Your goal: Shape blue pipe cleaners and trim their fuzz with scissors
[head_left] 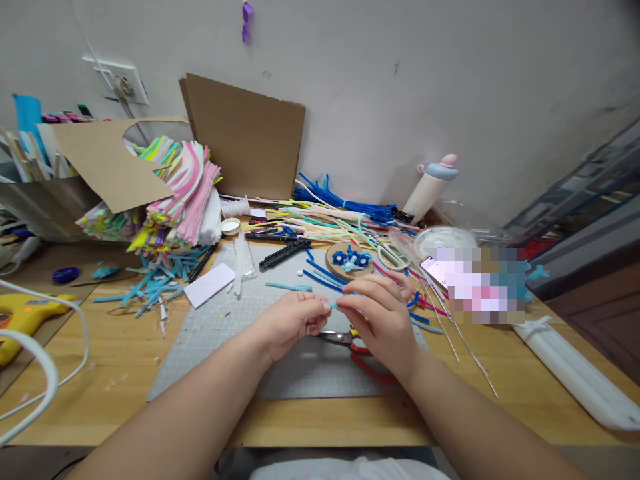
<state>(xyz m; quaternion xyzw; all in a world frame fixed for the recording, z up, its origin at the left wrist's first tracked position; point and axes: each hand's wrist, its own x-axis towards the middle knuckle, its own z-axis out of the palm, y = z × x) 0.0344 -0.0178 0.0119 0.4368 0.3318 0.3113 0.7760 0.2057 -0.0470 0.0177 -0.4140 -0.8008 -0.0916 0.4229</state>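
My left hand [295, 320] and my right hand [383, 320] meet over the grey cutting mat [210, 347], each pinching a small light-blue pipe cleaner [333, 305]. Most of that piece is hidden by my fingers. Scissors [340, 337] with red handles lie beneath my hands, partly covered by the right one. Just beyond, a round cardboard disc [333, 257] carries blue pipe-cleaner flowers [353, 259]. Dark-blue pipe cleaners [320, 275] and a loose light-blue strip [287, 287] rest on the mat nearby.
Bundled pastel pipe cleaners [180, 193] and a cardboard sheet [245, 133] stand at the back left. A yellow glue gun [25, 320] with a white cord lies left. Thin metal wires [455, 327] and a long white packet [575, 373] are right. A bottle [430, 187] stands behind.
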